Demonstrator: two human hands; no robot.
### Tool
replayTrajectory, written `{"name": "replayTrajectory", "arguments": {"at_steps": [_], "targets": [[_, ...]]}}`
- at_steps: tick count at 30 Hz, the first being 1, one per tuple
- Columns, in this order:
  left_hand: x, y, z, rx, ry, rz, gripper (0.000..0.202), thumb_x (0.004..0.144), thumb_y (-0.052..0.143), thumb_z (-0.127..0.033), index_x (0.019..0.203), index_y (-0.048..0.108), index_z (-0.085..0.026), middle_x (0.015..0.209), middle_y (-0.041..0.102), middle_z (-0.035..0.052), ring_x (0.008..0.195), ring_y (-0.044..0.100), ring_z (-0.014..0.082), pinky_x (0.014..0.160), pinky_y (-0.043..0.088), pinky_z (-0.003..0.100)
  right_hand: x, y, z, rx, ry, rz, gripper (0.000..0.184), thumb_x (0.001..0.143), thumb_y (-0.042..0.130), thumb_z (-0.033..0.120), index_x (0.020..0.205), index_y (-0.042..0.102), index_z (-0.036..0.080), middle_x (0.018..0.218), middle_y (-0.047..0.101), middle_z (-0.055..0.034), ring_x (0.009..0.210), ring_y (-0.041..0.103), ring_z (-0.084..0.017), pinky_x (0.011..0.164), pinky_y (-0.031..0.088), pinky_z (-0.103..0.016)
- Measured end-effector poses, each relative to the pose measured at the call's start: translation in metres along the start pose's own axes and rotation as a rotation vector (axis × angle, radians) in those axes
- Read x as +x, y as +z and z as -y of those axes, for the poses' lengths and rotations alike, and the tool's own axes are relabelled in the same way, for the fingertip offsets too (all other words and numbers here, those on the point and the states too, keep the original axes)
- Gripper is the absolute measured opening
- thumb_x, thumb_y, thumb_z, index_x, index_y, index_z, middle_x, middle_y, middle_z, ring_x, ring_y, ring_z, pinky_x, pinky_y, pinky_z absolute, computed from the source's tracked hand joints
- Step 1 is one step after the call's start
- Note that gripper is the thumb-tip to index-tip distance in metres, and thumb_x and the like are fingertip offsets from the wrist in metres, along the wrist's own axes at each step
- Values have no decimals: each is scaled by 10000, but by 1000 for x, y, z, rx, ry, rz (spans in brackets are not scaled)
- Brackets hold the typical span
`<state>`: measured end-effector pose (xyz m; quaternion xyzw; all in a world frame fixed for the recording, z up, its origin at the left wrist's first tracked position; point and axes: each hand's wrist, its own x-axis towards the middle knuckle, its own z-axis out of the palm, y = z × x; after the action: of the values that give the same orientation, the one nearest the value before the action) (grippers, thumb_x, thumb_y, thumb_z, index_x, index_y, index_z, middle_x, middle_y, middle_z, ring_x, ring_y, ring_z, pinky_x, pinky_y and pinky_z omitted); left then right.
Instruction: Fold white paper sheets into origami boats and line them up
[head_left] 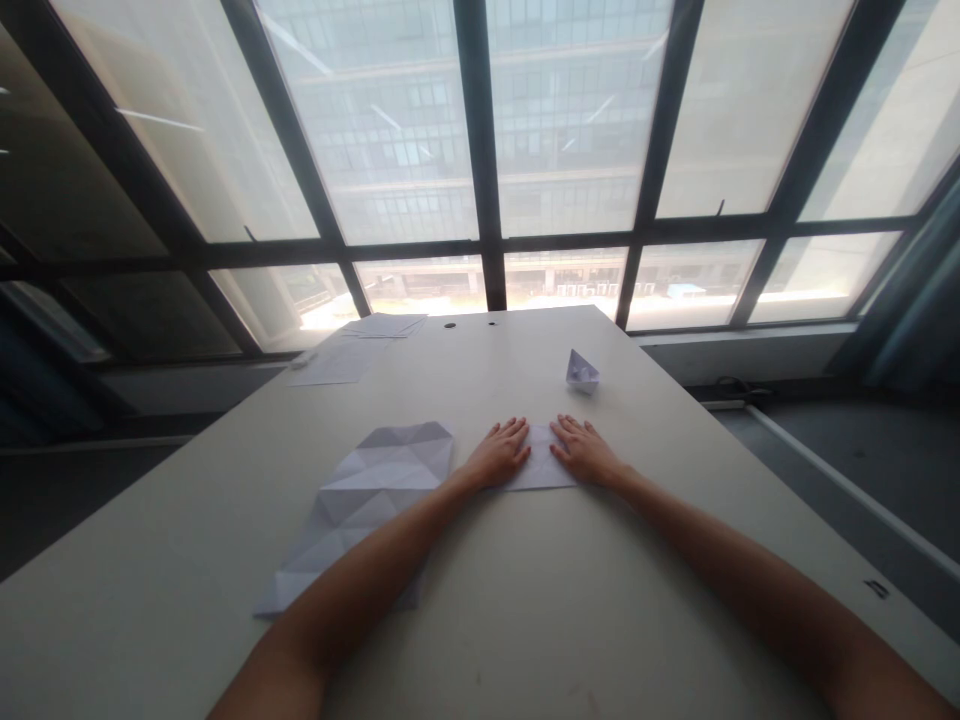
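A small white sheet of paper point(541, 468) lies on the table between my hands. My left hand point(501, 454) rests flat over its left side, fingers stretched out and pointing away from me. On the right side of the sheet my right hand point(585, 450) lies flat too, its fingers a little apart. The palms cover both side edges of the paper. Left of my hands, a larger creased sheet point(375, 480) with many fold lines lies partly under my left forearm. Beyond my right hand stands a small folded paper boat point(582, 372).
The white table point(510, 600) reaches toward a wall of windows. Several flat paper sheets point(337, 360) lie at its far left corner. Near the right edge is a small dark mark or object point(876, 588) I cannot make out. Curtains point(911, 290) hang at the sides.
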<state>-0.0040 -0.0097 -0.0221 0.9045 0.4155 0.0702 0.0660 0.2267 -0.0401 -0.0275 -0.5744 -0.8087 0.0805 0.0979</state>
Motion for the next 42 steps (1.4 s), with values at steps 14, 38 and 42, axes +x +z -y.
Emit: {"name": "replayTrajectory", "arguments": {"at_steps": [14,38,42], "targets": [[-3,-10,-10,-92,153,3,464,1054,303,-303,1484,463,-237,1580,395,52,1487,305,185,1225,217,399,2,0,-4,1,111,-74,565,1009,387,398,1496,424,114,1597,341,-172,1488,267,-283,1205,168,-511],[-4,-5,-8,-30,186,27,599,1041,343,-459,1574,290,-191,1630,278,86,1511,242,244,1232,191,446,-2,1,-3,78,-202,-21,601,1009,390,428,1547,356,162,1612,328,-106,1505,240,-227,1223,146,-441],[-5,-6,-10,19,143,25,626,1034,323,-515,1569,300,-191,1630,281,94,1498,272,257,1213,218,428,0,3,-1,10,-4,-43,592,1010,391,432,1517,398,129,1612,313,-162,1506,230,-267,1211,148,-474]]}}
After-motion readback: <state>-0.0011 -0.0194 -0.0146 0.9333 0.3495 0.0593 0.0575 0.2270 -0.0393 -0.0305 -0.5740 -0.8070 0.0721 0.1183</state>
